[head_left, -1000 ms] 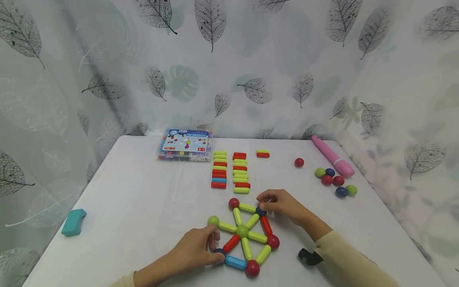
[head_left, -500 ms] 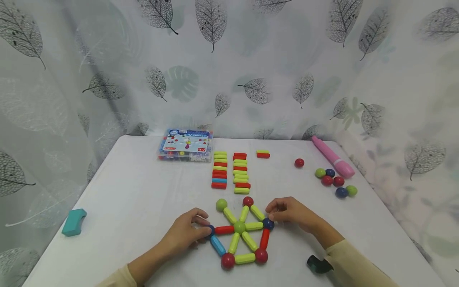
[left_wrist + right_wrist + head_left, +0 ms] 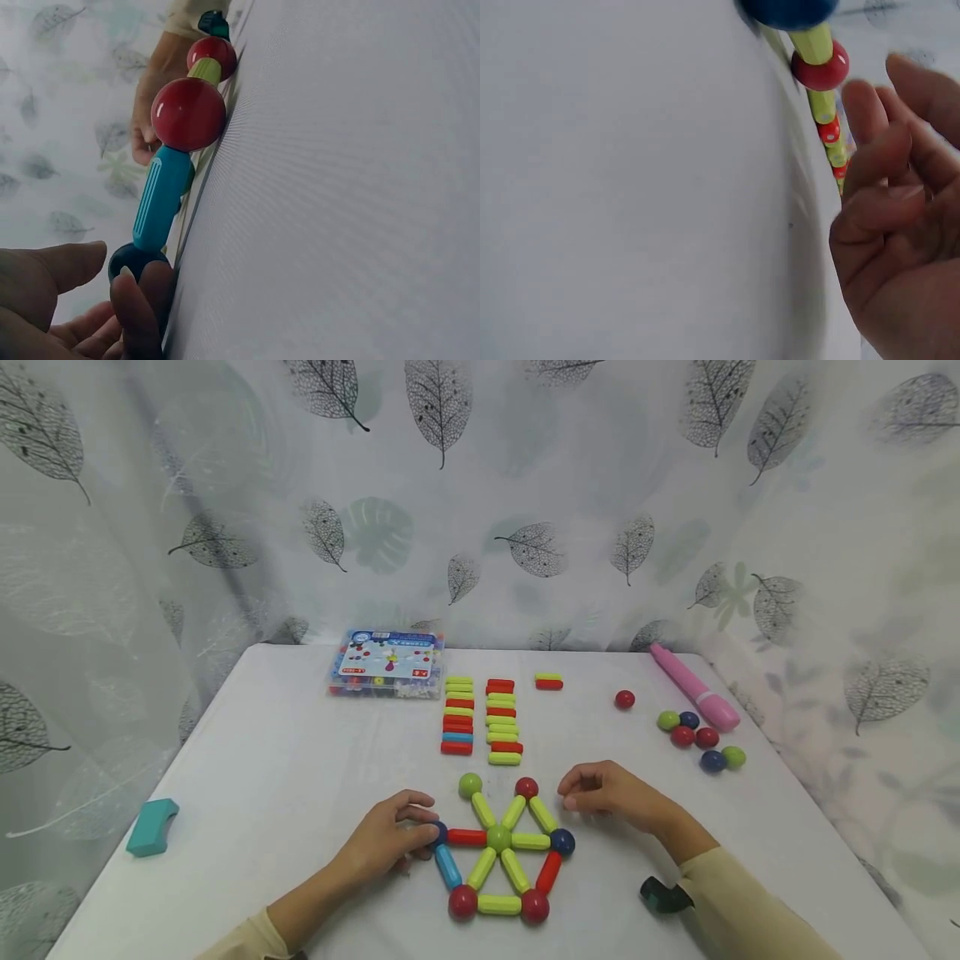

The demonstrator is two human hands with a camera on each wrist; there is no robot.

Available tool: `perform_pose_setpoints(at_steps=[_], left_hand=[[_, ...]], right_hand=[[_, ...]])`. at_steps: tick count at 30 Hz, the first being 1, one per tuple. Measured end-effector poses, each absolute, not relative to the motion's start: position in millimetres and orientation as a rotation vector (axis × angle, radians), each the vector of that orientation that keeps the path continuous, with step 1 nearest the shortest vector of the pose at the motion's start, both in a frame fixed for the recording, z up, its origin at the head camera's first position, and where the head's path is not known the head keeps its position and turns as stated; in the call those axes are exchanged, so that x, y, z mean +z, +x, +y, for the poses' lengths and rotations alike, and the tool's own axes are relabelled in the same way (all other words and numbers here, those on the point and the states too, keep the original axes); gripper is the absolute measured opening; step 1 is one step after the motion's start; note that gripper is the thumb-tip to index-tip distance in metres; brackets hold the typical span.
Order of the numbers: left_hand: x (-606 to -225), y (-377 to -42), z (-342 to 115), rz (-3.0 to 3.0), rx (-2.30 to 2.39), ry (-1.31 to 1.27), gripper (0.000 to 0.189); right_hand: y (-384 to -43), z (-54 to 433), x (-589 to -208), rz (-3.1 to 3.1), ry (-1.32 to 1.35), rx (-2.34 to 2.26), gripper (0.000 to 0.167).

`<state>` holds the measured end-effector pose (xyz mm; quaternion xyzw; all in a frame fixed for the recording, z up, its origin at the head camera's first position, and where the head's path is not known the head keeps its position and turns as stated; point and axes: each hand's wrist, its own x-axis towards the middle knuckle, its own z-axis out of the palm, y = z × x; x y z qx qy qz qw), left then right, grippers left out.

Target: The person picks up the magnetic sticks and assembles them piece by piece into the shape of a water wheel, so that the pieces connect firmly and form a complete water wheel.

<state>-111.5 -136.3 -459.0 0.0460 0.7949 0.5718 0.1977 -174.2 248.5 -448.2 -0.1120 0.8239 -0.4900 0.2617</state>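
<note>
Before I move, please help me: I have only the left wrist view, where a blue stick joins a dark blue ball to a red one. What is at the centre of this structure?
Observer: A green ball, with six sticks spreading from it.
Operator: Thank you. And is the outside closed all around?
Observer: No, the head view shows two gaps, one on each side of the outer green ball.
Operator: I see the right hand only partly. Does it hold something?
Observer: Nothing that I can see; in the right wrist view its fingers are loosely curled, with no piece between them.
</note>
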Motion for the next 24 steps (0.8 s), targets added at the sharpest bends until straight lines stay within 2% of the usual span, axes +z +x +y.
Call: perform_pose_setpoints(at_steps=[6,15,24], left_hand=[[-459.6,-111.8,-138.7,2.205,1.604,0.186,0.051],[-460.3,-114.4,-140.7,2.187,1.605,0.204,0.052],[-460.4,-112.2,-140.5,2.153,1.636,0.18,0.053]], right_hand=[[-197.4,227.2,-446.9,2.392,-0.192,-1.393,0.03],[-214.0,170.3,-441.3,2.574,-0.287,-1.188,0.022],[-221.2,159.0,-451.5,2.662,-0.177,-1.069,0.024]])
